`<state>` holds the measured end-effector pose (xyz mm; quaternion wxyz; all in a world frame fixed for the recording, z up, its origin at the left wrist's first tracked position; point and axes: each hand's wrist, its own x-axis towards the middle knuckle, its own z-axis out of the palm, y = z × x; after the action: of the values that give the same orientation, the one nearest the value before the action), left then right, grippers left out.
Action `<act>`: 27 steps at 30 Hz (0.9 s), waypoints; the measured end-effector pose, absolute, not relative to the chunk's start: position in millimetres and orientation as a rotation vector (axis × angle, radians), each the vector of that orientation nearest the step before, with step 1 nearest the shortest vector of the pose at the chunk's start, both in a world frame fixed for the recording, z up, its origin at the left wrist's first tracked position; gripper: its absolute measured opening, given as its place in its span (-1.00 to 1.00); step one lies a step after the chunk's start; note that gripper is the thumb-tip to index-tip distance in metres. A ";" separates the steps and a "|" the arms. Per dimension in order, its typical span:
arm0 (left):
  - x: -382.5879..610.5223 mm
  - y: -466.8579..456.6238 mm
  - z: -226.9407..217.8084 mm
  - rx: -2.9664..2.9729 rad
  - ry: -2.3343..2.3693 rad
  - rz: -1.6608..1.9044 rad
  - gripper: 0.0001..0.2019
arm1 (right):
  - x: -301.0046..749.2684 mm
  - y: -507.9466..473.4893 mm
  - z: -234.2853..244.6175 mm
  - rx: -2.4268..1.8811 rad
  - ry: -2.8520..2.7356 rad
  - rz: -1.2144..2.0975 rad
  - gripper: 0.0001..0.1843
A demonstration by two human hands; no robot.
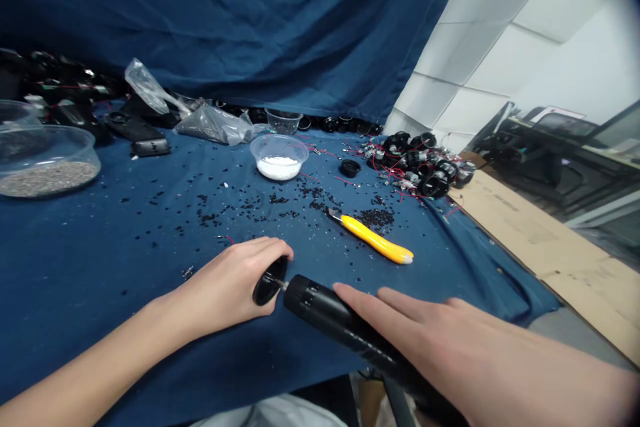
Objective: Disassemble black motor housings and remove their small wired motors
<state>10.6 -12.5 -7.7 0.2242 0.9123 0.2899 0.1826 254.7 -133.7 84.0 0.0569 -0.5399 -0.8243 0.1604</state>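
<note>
My left hand point(245, 278) is closed around a round black plastic part point(267, 282), whose hollow side faces right. In my right hand point(440, 333) is a black electric screwdriver point(340, 317), held along its body and pointing left. Its bit reaches into the hollow of the round part; the tip itself is hidden inside. A utility knife with a yellow handle point(377, 240) lies on the blue cloth point(165, 267) beyond the screwdriver, its blade toward the left. Many tiny black pieces point(377, 219) are scattered around the knife.
A clear bowl of white material point(279, 163) stands mid-table, with a small black cap point(350, 167) to its right. Black parts with red wires point(425, 163) are heaped at the right edge. A tub of small grey pieces point(47, 170) and plastic bags point(215, 123) sit left.
</note>
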 end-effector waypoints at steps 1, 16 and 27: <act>9.6 -12.4 -7.8 2.507 0.801 0.497 -0.64 | 252.5 -132.5 86.3 -1.628 -2.534 0.544 -0.05; -17.1 25.5 6.0 1.590 1.173 0.992 -0.53 | 255.5 -42.1 77.8 -1.619 -2.248 0.828 -0.23; -24.7 26.4 13.3 0.644 0.505 0.932 -0.42 | 232.6 -1.3 26.5 -1.551 -2.297 0.433 -0.40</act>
<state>-24.7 26.4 13.3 0.8136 0.3018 0.2368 0.4369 232.6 -1.3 26.5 0.1674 -0.5452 -0.8072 0.1521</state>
